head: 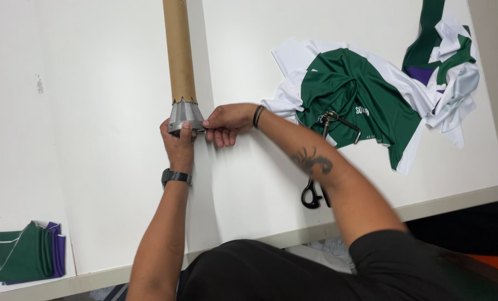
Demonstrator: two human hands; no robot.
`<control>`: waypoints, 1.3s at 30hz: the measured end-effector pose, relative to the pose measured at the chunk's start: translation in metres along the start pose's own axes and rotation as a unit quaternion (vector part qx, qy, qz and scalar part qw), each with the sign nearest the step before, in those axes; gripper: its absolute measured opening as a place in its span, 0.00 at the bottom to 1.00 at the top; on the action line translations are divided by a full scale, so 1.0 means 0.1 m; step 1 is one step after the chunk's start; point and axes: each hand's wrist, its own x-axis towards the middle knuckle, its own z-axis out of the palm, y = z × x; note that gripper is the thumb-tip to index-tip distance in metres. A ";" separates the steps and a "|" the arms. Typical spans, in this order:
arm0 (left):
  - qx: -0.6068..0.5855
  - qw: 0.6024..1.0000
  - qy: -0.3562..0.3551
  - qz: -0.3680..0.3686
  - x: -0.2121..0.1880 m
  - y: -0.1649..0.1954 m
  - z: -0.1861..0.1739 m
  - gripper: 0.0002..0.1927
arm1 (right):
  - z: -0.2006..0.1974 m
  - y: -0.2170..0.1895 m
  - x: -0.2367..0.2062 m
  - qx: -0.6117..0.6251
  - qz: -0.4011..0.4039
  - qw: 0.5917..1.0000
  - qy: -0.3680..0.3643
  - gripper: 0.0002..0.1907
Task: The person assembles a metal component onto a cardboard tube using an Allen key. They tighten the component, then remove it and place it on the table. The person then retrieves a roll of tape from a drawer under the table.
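Black fabric of the person's shirt point(293, 273) fills the bottom edge, and both bare forearms reach out from it over the smooth white worktop point(104, 167). Both hands meet at a grey metal cone-shaped cap point(185, 116) fitted on the near end of a long brown cardboard tube point(179, 50), which lies lengthwise on the worktop, running away from the person. The left hand point(177, 146), with a dark watch at the wrist, grips the cap's lower rim from below, thumb on the metal. The right hand point(226, 122), a dark band at its wrist, pinches the rim from the right side. Black-handled scissors point(312, 195) lie partly hidden under the tattooed right forearm. Farther right sits a crumpled heap of glossy green and white fabric point(360, 95). Folded green and purple cloth pieces point(26, 253) rest at the worktop's near left corner.
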 end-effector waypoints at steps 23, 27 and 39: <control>-0.167 0.981 -0.048 -0.081 -0.10 -0.22 -0.09 0.38 | 0.53 0.89 -2.40 -0.504 0.155 0.645 0.553 0.25; -0.182 0.977 -0.057 -0.099 -0.15 -0.13 -0.08 0.36 | 0.79 1.58 -2.15 -0.254 0.217 0.632 0.699 0.27; -0.129 0.986 -0.053 -0.093 -0.23 0.01 -0.08 0.36 | 0.47 1.75 -2.74 -0.290 0.165 0.532 0.778 0.08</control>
